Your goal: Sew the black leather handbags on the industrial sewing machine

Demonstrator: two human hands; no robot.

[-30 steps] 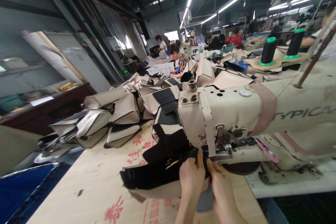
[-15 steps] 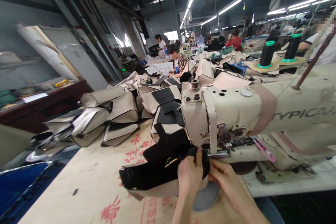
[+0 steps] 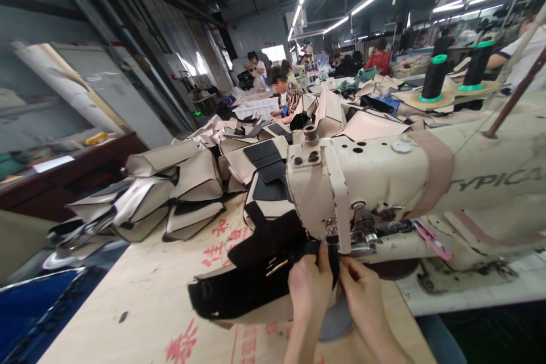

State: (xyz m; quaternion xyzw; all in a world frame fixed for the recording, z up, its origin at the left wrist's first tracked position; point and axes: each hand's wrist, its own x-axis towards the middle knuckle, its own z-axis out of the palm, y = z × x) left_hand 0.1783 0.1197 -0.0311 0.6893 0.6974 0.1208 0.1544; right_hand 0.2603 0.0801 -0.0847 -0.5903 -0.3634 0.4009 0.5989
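A black and beige bag [image 3: 239, 290] lies on its side under the head of an industrial sewing machine [image 3: 313, 193], its flap spread toward the back. My left hand [image 3: 309, 281] is closed on the bag's edge, thumb pointing up close to the needle area. Just to the right, my right hand [image 3: 360, 284] pinches the same edge between thumb and fingers. The needle and the exact stitching spot are hidden behind the machine head and my fingers. Below my hands shows a round grey piece [image 3: 336, 321] on the wooden tabletop [image 3: 140, 296].
Several beige bags with black edging [image 3: 196, 173] are heaped behind and to the left. Pink thread snips [image 3: 433, 242] rest on the machine bed. Black thread cones [image 3: 434, 79] stand behind the machine. A blue bin [image 3: 38, 307] is at the lower left. Other people work farther back.
The bag has shifted slightly to the left and down in view. My right hand has turned a little more upright, still at the edge. The camera view has moved slightly.
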